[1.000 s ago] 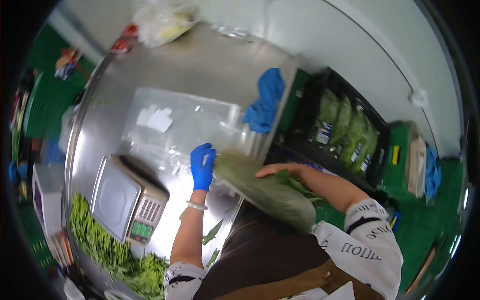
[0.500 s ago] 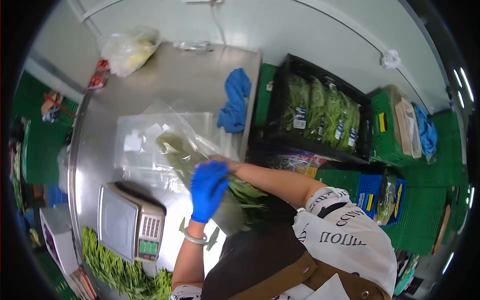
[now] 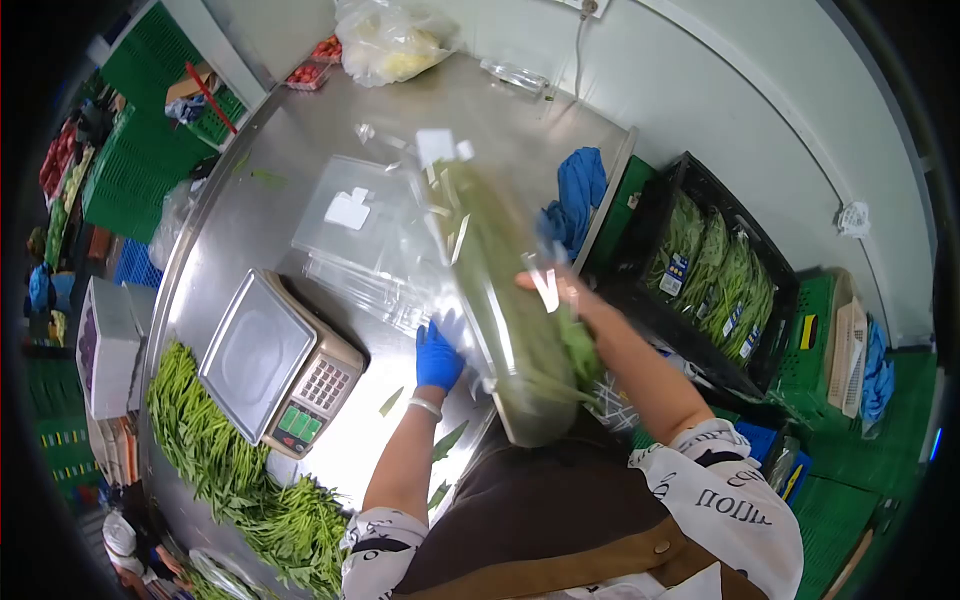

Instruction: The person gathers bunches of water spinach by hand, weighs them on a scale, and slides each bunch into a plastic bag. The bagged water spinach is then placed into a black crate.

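Note:
A long clear plastic bag of leafy greens (image 3: 490, 270) is raised over the work surface in front of my apron, smeared by motion. My right hand (image 3: 562, 288), bare, grips it along its right side. Loose leaves (image 3: 578, 345) show below that hand. My left hand (image 3: 437, 360), in a blue glove, is beside the bag's lower left edge. Its fingers are blurred and partly behind clear plastic. Flat clear bags (image 3: 375, 225) lie stacked on the steel table (image 3: 270, 200) beyond it.
A weighing scale (image 3: 285, 365) stands left of my left arm, with heaped greens (image 3: 215, 440) along the near edge. A black crate (image 3: 690, 330) of labelled bagged greens is at right. A blue cloth (image 3: 575, 200) and a plastic bag (image 3: 390, 40) lie farther back.
The bag has been lifted and swung to the right with my right hand. My left hand has come off its front to its left side. The view has turned.

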{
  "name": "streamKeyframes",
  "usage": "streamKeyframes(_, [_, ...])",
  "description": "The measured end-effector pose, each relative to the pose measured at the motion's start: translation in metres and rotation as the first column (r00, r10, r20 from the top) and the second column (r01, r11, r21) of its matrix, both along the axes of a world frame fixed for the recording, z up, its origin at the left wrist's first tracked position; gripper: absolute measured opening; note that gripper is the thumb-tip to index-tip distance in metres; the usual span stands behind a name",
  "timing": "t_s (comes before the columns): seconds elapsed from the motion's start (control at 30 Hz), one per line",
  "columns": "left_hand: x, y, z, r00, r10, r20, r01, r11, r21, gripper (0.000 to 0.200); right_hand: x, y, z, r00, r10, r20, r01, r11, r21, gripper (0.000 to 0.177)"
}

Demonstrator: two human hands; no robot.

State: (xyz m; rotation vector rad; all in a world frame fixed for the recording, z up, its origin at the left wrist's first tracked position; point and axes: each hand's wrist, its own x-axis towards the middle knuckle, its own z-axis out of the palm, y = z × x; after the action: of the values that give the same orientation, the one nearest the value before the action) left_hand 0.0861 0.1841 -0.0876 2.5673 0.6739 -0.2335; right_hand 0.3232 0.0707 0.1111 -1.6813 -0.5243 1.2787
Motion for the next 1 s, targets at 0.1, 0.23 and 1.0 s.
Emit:
streamKeyframes(0.1, [0.0, 0.006, 0.014, 0.998, -0.02, 0.052, 0.012, 0.989, 0.145, 0.054, -0.002, -0.022, 0.06, 0.9, -0.183, -0.395, 0.245, 0.963, 0.113, 0.049])
streamKeyframes(0.23, [0.009, 0.019, 0.015, 0.636, 0.719, 0.28, -0.269, 0.547, -0.793, 0.04, -0.007, -0.027, 0.071, 0.914, -0.138, -0.381, 0.188, 0.977, 0.097, 0.05])
streamKeyframes(1.0, [-0.012, -0.03, 0.167, 0.625, 0.755, -0.198, 0.144, -0.361, -0.921, 0.057, -0.066, -0.008, 0.048, 0.956, -0.188, -0.227, 0.214, 0.972, 0.095, 0.054])
